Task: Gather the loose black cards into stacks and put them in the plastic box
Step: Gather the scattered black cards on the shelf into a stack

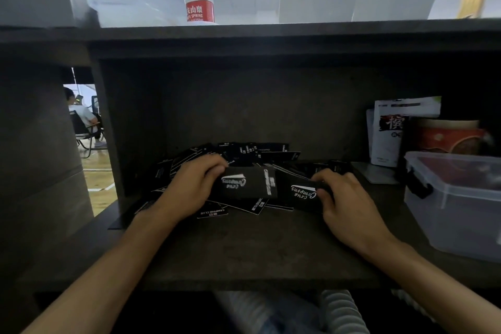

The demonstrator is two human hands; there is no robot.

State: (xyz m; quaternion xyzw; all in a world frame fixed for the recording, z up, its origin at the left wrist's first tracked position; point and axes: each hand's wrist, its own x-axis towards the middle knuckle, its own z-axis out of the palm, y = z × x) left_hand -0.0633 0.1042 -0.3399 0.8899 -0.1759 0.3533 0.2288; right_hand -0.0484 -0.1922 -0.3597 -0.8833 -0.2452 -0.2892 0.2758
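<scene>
so you're sitting at the dark desk shelf (244, 247) with the pile of loose black cards (244, 153) spread across the middle, toward the far wall, and you're working the gathering step right now. your left hand (193, 187) is curling its fingers over the left edge of a small stack of cards (250, 184), thumb side tucked against it, so it's gripping that stack just above the pile. your right hand (344, 198) is pinching another card (302, 194) at its right edge, with the logo side facing up, and it's sitting just beside the stack, nearly touching it. both forearms are coming in low from the near edge, angling inward, wrists hovering just over the shelf. my take: you're probably about to slide that right card onto the stack, so keep the left hand loose enough to let it seat, then tap the edges square against the shelf before grabbing more, since these look slick and a thick stack could fan out. work from the near edge of the pile backward so you're not burying cards. the plastic box (455, 198) is waiting on the right, lid off as far as i can tell, near enough that you shouldn't need to lean. lots of cards are left loose, so this looks early on.
</scene>
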